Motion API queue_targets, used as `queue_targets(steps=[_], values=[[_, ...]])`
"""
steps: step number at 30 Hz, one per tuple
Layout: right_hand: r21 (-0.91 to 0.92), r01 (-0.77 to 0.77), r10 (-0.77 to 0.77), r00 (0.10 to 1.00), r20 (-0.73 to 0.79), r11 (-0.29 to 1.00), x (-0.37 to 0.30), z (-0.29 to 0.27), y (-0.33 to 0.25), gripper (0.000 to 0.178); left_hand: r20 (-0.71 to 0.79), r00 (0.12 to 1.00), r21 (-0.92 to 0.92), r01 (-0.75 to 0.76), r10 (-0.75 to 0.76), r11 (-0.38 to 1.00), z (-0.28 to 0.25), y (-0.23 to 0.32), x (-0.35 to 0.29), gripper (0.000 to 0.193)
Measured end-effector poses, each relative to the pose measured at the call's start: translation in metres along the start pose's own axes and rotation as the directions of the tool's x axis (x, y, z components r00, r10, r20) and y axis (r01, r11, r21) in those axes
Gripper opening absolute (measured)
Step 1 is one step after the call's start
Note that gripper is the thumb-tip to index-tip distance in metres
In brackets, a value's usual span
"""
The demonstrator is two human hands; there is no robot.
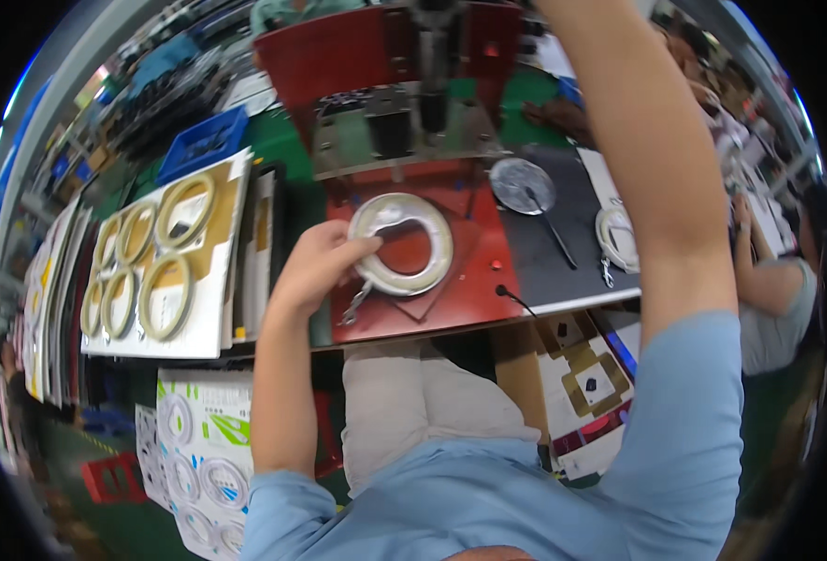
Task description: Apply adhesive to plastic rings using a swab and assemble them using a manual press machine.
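Observation:
My left hand grips the left edge of a whitish ring-shaped coil, thumb on top and fingers mostly hidden beneath. A small metal clip dangles from the coil near my wrist. The coil is over the red base plate of a press, in front of its raised metal plate. My right arm stretches up and forward past the press's right side. Its hand lies beyond the top edge of the picture, so its fingers do not show.
Left, a white-and-gold board carries several pale yellow rings; a blue tray sits behind. Right are a round silvery dish with a black-handled tool and another whitish coil. An open carton stands below. A co-worker sits far right.

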State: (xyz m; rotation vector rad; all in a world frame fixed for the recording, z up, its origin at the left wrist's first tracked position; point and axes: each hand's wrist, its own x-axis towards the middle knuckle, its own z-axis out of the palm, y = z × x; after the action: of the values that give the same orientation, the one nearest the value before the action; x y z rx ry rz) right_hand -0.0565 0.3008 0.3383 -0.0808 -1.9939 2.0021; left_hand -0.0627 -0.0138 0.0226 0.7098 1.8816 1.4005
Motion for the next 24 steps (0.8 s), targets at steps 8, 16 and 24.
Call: queue_targets(steps=[8,16,24], values=[[-0.75,0.308,-0.501,0.865,-0.036,0.585,-0.065,-0.016,0.051,0.038,0.069,0.966,-0.489,-0.184,0.248,0.852,0.024,-0.019,-0.061,0.031],[-0.335,0.025,-0.054,0.995,-0.078,0.942,-0.326,-0.006,0.234,0.029,-0.058,0.945,-0.546,-0.299,0.321,0.782,0.088,-0.032,-0.075,0.045],[0.158,-0.086,0.162,0.807,-0.567,0.984,-0.436,-0.058,0.284,0.04,0.337,0.881,-0.465,-0.152,0.333,0.872,0.186,-0.008,-0.046,0.043]])
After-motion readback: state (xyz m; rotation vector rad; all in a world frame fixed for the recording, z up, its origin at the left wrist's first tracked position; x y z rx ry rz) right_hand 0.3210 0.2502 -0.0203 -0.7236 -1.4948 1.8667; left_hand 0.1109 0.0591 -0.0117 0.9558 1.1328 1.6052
